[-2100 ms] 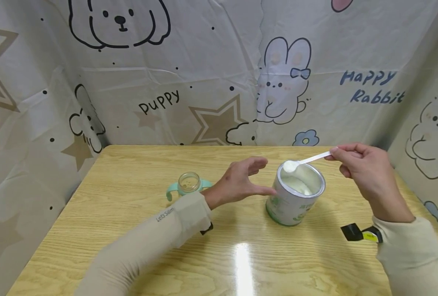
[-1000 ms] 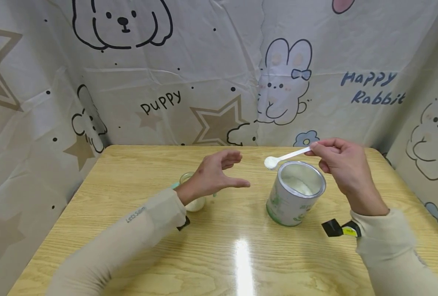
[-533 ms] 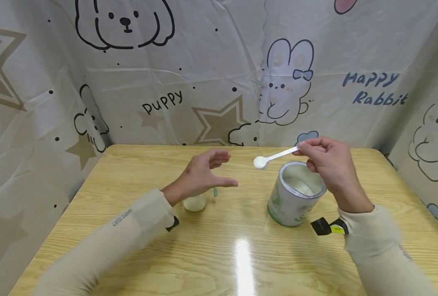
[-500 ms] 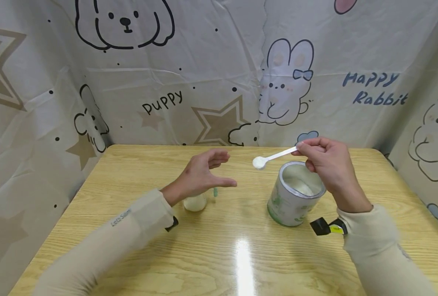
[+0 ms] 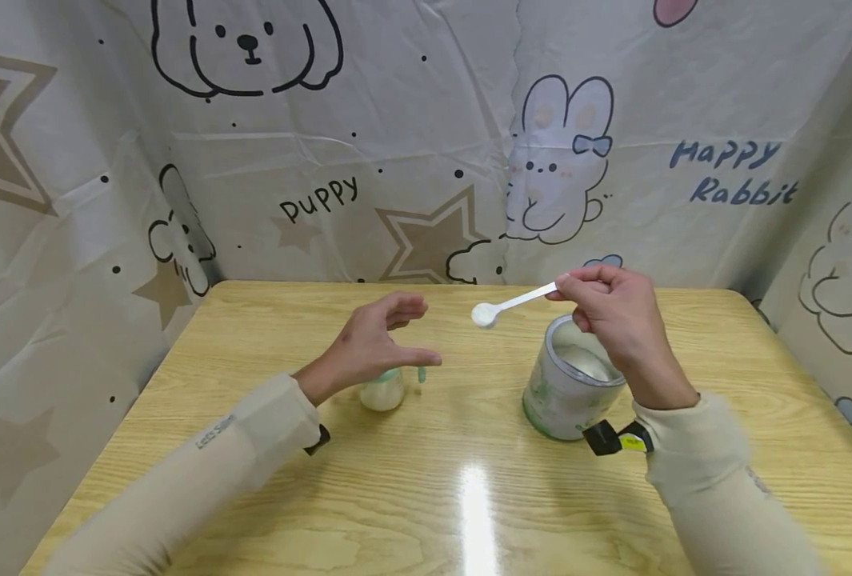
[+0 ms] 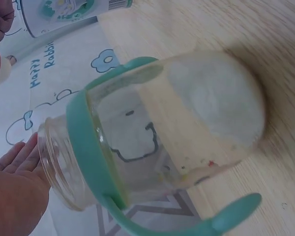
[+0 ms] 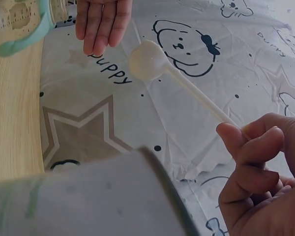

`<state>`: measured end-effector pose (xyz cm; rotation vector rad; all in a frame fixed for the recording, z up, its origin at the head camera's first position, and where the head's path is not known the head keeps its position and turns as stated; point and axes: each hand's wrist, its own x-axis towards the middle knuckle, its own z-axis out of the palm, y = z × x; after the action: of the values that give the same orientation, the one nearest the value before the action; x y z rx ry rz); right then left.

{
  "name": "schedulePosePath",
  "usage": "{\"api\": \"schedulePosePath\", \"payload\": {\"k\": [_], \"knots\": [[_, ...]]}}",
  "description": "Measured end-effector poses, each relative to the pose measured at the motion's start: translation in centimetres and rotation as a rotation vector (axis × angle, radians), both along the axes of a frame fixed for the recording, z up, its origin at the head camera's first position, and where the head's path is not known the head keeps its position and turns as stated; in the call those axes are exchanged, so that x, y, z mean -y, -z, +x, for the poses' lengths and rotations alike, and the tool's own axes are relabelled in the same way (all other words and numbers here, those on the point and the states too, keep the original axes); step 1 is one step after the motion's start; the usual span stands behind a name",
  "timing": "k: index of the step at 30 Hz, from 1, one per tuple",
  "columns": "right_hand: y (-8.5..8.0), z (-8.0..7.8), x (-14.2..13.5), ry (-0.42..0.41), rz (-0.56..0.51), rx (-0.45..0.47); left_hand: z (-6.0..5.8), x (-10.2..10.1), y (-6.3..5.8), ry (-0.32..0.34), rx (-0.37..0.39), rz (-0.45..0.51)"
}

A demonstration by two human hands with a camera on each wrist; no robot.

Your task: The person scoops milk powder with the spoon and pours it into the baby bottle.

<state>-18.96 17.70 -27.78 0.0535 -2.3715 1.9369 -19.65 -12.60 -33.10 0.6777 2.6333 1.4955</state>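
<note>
My right hand [image 5: 616, 320] pinches the handle end of a white measuring scoop [image 5: 515, 302] heaped with white powder. It is held in the air to the left of the open milk powder tin [image 5: 570, 392], which still shows powder inside. My left hand [image 5: 371, 340] is held with fingers extended and thumb apart, holding nothing. Behind and below it stands a clear baby bottle [image 5: 382, 394] with green handles, partly hidden by the hand in the head view. In the left wrist view the bottle [image 6: 152, 132] is uncapped, with white powder at its bottom.
A pale wood-grain table [image 5: 411, 496] carries the tin and bottle. Printed cloth [image 5: 426, 144] with cartoon animals hangs behind the table and along its sides. Light glares off the table's front middle.
The right hand has carried the filled scoop from over the tin's mouth leftward past its rim. My left hand has drawn back left from beside the tin toward the bottle.
</note>
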Motion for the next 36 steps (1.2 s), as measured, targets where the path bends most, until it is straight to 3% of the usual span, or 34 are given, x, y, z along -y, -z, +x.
{"api": "schedulePosePath", "payload": {"k": [4,18,31,36], "knots": [[0.0,0.0,0.7,-0.004,0.038,0.003,0.2,0.6,0.1,-0.013,-0.002,-0.015],[0.4,-0.5,2.9,-0.039,-0.004,-0.019,0.7,3.1,0.5,-0.061,0.029,0.010],[0.8,-0.7,5.5,-0.085,-0.042,0.005,1.1,4.9,1.4,-0.088,0.015,-0.042],[1.0,-0.9,6.5,-0.090,-0.011,0.025,1.3,5.3,1.8,-0.106,0.032,-0.076]]}}
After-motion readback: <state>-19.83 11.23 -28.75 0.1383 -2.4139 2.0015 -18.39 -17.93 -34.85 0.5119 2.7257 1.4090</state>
